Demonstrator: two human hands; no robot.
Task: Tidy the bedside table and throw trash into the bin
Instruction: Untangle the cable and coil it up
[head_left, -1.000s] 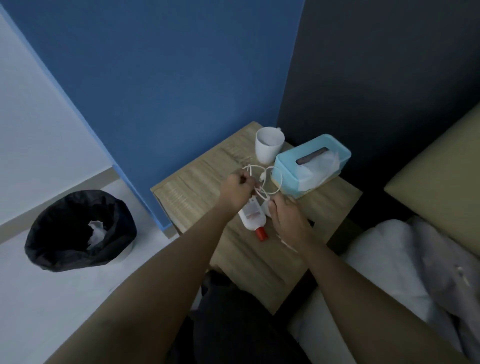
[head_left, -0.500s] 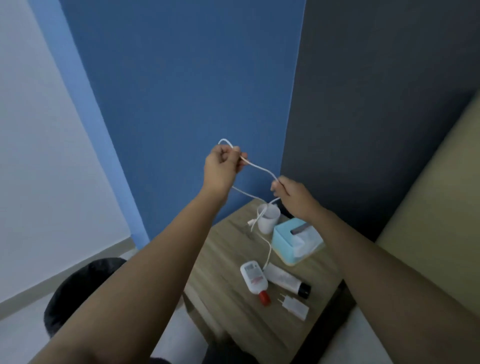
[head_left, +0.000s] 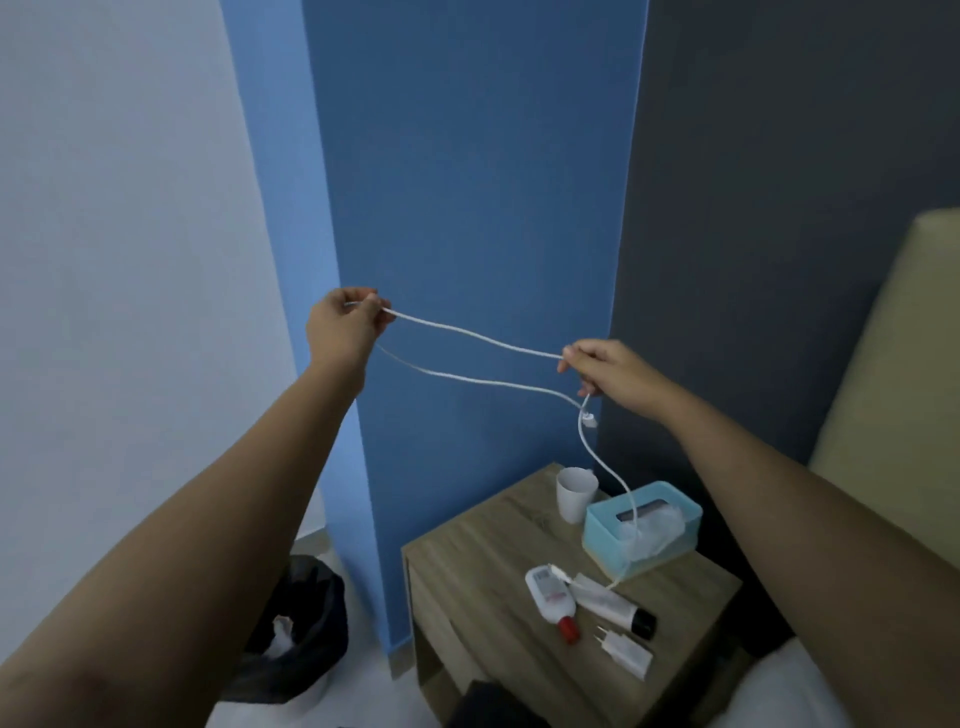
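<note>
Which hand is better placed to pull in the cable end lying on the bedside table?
Probably right: the white cable drops from the right hand to the bedside table, while the left hand pinches the far loop.

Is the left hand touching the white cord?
Touching. The head view shows the left hand pinching the cord between thumb and fingers, and the cord runs straight out of that pinch toward the right hand.

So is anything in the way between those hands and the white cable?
Nothing visible does. The left hand and the right hand both pinch the cable, stretched between them in the air. Its tail hangs down past the tissue box to the table, ending by the tube.
</note>
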